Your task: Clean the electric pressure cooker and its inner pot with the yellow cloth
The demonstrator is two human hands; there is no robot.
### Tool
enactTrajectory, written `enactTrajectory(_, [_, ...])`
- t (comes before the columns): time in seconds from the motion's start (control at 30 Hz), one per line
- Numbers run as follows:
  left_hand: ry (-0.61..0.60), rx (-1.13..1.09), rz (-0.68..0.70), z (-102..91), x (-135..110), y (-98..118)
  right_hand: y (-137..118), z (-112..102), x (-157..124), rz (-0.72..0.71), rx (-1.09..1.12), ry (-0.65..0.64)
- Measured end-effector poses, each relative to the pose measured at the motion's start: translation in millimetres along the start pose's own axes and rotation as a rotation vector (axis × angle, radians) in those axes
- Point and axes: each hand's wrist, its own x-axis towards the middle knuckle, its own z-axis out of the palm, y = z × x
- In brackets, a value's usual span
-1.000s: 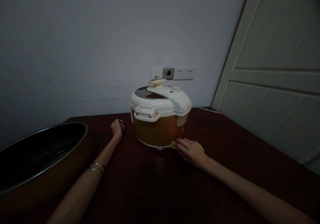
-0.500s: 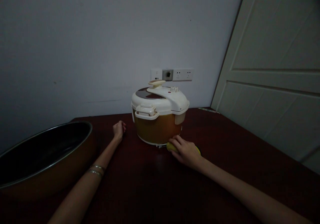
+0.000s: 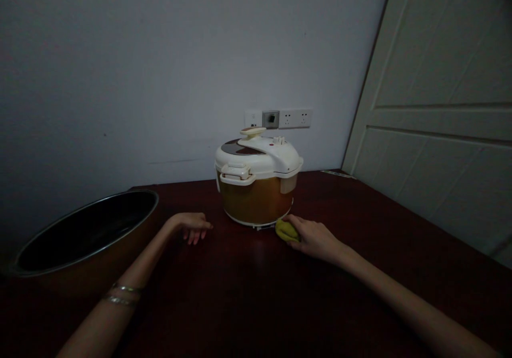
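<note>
Item: cooker, cream lid, amber body, upright at the far middle of the table, against the wall below the sockets. Lid shut, latch facing near-left.

Item: cloth, yellow-green, bunched, on the table touching the cooker's near-right base.

Right hand: fingers curled over the cloth, grasping it and pressing it to the foot of the cooker.

Left hand: loose and open, holding nothing, fingertips on the table left of the cooker, apart from it. Bangles on that forearm.

Item: basin, large, dark inside, at the near left, well apart from both hands.

Item: door, pale, panelled, far right.

Handling note, as a judgement: wiping the base rim goes best with short strokes that follow the curve; the free hand could steady the body so that the cooker does not slide.
</note>
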Motion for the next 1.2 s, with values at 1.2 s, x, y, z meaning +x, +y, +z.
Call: enactTrajectory(1.2, [0.204,-0.146,0.779,174.1,-28,22,-36,6,-1,-0.172,0.364,-0.149])
